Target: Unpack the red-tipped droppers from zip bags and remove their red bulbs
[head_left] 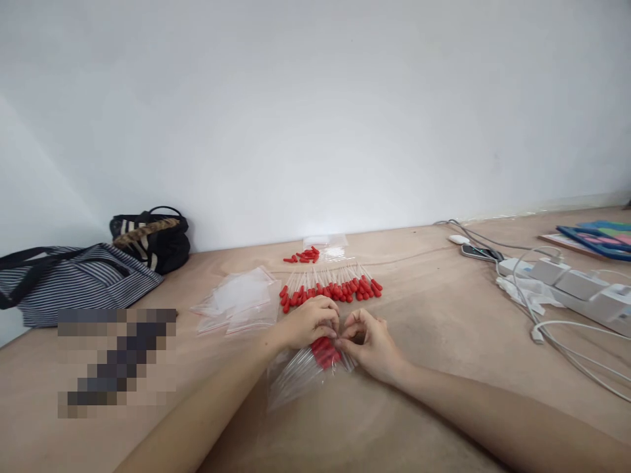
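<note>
A clear plastic zip bag (290, 392) lies on the table in front of me, with red-tipped clear sticks (326, 355) inside. Its upper edge is pinched by my left hand (314, 323) and my right hand (372, 345), whose fingertips almost meet. Fingers hide part of the bag's mouth. Just beyond my hands, many pale sticks with red tips (340, 289) are fanned out in a row. Small loose red pieces (305, 255) lie farther back, beside another clear bag (332, 246). To the left is an overlapping pile of flat clear bags (241, 295).
A striped bag (89, 279) and a black bag (167, 240) stand at the left by the wall. On the right are a white power strip with plugs (582, 289), white cables (537, 335), a phone-like device (476, 252) and a blue-framed item (591, 242). A blurred patch covers something at left.
</note>
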Available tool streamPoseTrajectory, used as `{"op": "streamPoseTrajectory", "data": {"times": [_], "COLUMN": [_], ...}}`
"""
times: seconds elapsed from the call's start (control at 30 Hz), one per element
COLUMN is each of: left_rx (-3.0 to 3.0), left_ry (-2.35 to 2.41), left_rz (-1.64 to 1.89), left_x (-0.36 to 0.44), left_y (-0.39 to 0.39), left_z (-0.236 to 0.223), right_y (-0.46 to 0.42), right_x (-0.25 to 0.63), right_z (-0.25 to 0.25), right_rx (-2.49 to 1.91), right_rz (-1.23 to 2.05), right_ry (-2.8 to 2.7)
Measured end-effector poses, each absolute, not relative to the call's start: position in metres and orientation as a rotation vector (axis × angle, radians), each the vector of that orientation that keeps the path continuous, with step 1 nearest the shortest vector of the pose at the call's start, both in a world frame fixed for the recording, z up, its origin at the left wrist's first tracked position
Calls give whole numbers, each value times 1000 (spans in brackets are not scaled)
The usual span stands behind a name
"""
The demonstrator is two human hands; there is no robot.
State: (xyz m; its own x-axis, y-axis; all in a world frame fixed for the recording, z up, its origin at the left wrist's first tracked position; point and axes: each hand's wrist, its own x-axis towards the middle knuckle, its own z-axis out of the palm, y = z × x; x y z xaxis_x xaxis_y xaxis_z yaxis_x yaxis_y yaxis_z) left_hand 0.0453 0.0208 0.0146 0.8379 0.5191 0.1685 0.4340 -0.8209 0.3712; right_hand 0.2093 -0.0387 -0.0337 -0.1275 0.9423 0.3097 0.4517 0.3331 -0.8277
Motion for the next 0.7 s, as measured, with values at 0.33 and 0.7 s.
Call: {"op": "streamPoseTrajectory", "data": {"times": [0.33, 0.7], "left_rx": [2716, 2733], "left_ry": [658, 653], "left_rz": [550, 511], "left_x": [39, 36], "left_y": [16, 19], "left_z": [-1, -4], "right_y": [-34, -26], "right_x": [227, 229], "right_z": [-28, -33], "right_rx": [-1141, -837], "right_rz": [538, -17], "right_ry": [-2075, -2236]}}
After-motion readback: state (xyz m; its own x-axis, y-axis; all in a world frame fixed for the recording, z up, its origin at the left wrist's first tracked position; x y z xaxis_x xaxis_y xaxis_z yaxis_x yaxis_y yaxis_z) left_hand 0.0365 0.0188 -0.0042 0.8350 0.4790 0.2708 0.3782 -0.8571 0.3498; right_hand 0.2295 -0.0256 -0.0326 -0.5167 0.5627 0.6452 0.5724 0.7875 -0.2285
